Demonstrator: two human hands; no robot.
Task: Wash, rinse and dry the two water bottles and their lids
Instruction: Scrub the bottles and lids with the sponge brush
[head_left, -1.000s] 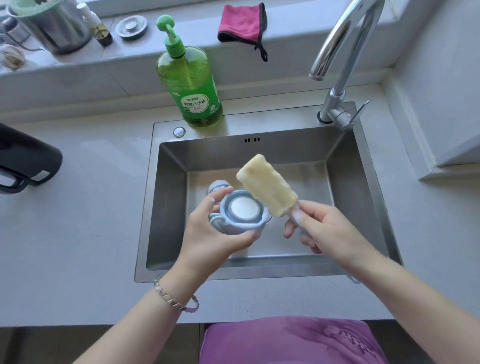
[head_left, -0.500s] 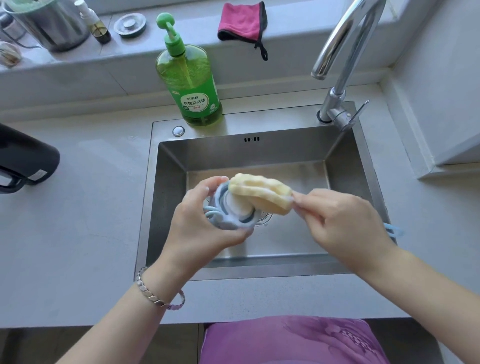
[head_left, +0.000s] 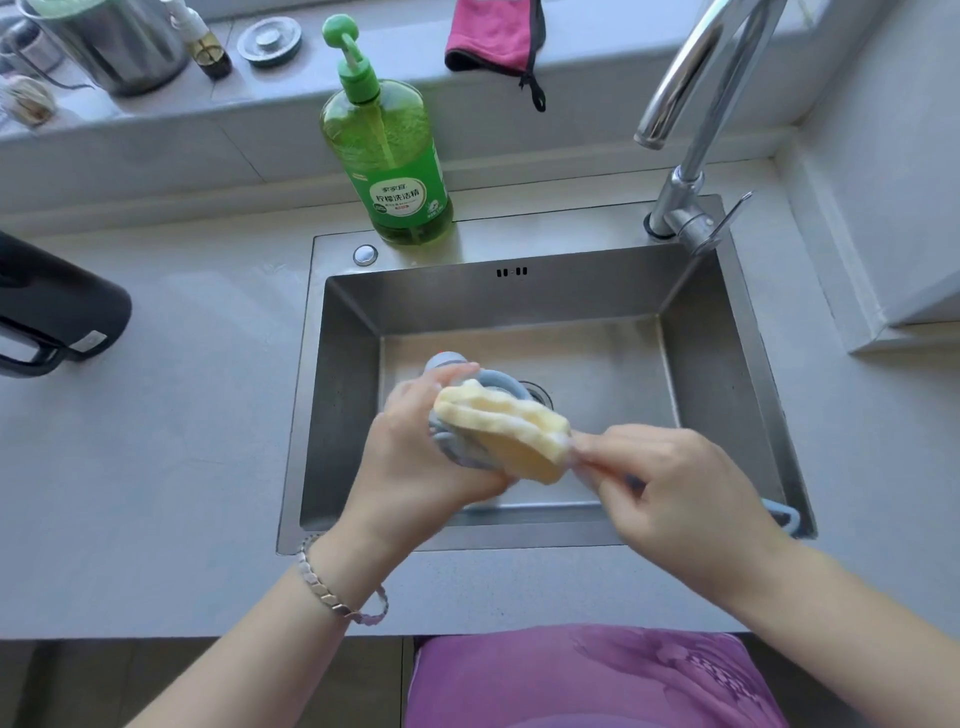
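Over the steel sink (head_left: 343, 374), my left hand (head_left: 415, 457) grips a pale blue bottle lid (head_left: 457, 447), mostly hidden behind the sponge. My right hand (head_left: 675, 499) grips the handle of a sponge brush, whose blue end loop (head_left: 784, 519) sticks out past my wrist. Its yellow sponge head (head_left: 504, 426) lies pressed flat across the lid's face. A black water bottle (head_left: 57, 312) lies on its side on the counter at the far left. No second bottle or lid is in view.
A green dish-soap pump bottle (head_left: 395, 156) stands behind the sink. The chrome faucet (head_left: 696, 104) arches over the back right corner. On the back ledge are a pink cloth (head_left: 493, 36), a metal pot (head_left: 109, 47), a small bottle (head_left: 208, 47) and a round sink stopper (head_left: 270, 41).
The sponge head came down from upright onto the lid and now lies across it, lower and further left. My left hand tilted the lid toward the sponge.
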